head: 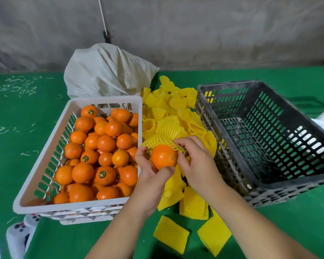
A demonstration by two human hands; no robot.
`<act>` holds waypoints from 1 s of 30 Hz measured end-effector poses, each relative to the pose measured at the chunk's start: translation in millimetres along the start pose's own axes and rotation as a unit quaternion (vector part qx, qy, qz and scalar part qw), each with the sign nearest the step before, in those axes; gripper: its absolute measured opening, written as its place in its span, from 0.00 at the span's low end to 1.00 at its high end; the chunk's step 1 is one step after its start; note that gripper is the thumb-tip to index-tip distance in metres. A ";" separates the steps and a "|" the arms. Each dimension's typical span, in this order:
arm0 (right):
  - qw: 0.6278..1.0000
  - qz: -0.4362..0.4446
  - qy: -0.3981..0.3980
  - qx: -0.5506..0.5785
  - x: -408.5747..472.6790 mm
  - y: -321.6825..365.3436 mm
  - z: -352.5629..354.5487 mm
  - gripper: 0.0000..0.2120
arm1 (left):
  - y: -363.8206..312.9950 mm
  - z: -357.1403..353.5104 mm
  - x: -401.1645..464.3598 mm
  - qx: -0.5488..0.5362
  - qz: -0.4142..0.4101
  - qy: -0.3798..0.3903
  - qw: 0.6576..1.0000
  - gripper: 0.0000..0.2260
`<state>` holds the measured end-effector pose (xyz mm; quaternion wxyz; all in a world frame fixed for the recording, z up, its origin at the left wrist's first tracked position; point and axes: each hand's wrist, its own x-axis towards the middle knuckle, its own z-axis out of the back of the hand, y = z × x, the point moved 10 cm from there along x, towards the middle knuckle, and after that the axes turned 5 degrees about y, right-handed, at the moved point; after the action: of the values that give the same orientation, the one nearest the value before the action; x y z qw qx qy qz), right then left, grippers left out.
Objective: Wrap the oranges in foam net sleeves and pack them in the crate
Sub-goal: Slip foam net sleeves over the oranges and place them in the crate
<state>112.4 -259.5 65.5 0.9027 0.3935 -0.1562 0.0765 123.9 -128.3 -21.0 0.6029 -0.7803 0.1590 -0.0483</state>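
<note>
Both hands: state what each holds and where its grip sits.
Left hand grips the orange from its lower left side. Right hand pinches the yellow foam sleeve at its edge over the orange.

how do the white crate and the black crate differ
The white crate is heaped with oranges; the black crate holds none, its slotted floor bare. The white crate sits on the person's left, the black crate on their right, with yellow foam sleeves piled between. The black crate looks dusty and scuffed, the white crate cleaner. Both are rectangular plastic crates with slotted walls on the green surface.
</note>
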 end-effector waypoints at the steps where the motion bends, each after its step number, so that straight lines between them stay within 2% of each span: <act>1: 1.000 0.012 0.009 -0.007 0.3 3.1 2.0 0.14 | -0.9 4.2 -1.9 0.032 -0.011 -0.007 0.999 0.42; 4: 0.999 0.042 0.009 -0.023 -4.1 10.5 13.4 0.13 | -9.8 16.3 -2.7 0.078 -0.039 -0.024 0.996 0.47; 6: 0.998 0.063 0.003 -0.030 -10.5 17.4 16.1 0.11 | -17.7 17.7 -1.8 0.107 -0.049 -0.032 0.993 0.41; 9: 0.993 0.102 -0.035 -0.044 -20.3 29.2 14.0 0.10 | -22.1 22.4 0.0 0.110 -0.055 -0.083 0.989 0.29; 12: 0.995 0.050 -0.092 0.001 -20.4 17.7 12.8 0.10 | -16.8 21.0 0.9 0.075 -0.052 -0.121 0.988 0.24; 14: 0.994 -0.011 -0.088 0.070 -17.6 5.8 6.3 0.12 | -7.7 10.2 1.6 0.037 -0.029 -0.088 0.995 0.27; 15: 0.992 -0.019 -0.084 0.087 -16.5 3.2 4.2 0.12 | -1.1 2.9 1.4 0.014 -0.012 -0.053 0.998 0.33; 16: 0.992 -0.014 -0.085 0.087 -15.4 2.6 4.9 0.12 | 5.3 -3.0 0.2 -0.001 0.004 -0.018 1.000 0.39; 18: 0.994 0.001 -0.089 0.068 -13.1 1.9 12.3 0.11 | 5.5 -6.7 -3.0 0.009 0.002 0.024 1.000 0.41; 20: 0.996 0.006 -0.080 0.049 -9.0 -0.6 19.3 0.09 | 4.3 -5.7 -4.8 0.020 0.003 0.035 0.999 0.43; 22: 0.996 0.013 -0.086 0.034 -7.5 -1.8 28.3 0.08 | 0.0 -3.2 -3.5 0.024 -0.007 0.019 1.000 0.37; 24: 0.993 0.042 -0.105 0.012 -9.4 4.4 37.9 0.07 | -6.6 4.5 -0.8 0.020 -0.014 -0.029 0.999 0.28; 26: 0.991 0.087 -0.096 -0.024 -14.4 17.6 34.6 0.08 | -9.5 11.6 -0.6 -0.010 -0.012 -0.073 0.997 0.28; 28: 0.993 0.097 -0.066 -0.023 -19.6 23.6 18.7 0.08 | -9.5 9.2 0.0 -0.065 -0.017 -0.071 0.995 0.28; 30: 0.997 0.049 -0.049 0.032 -22.9 16.8 5.2 0.10 | -9.0 0.4 0.0 -0.096 -0.016 -0.039 0.995 0.27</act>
<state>85.4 -252.3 72.5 0.8761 0.4173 -0.2169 0.1062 125.7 -125.9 -12.5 0.5304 -0.8381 0.1268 -0.0120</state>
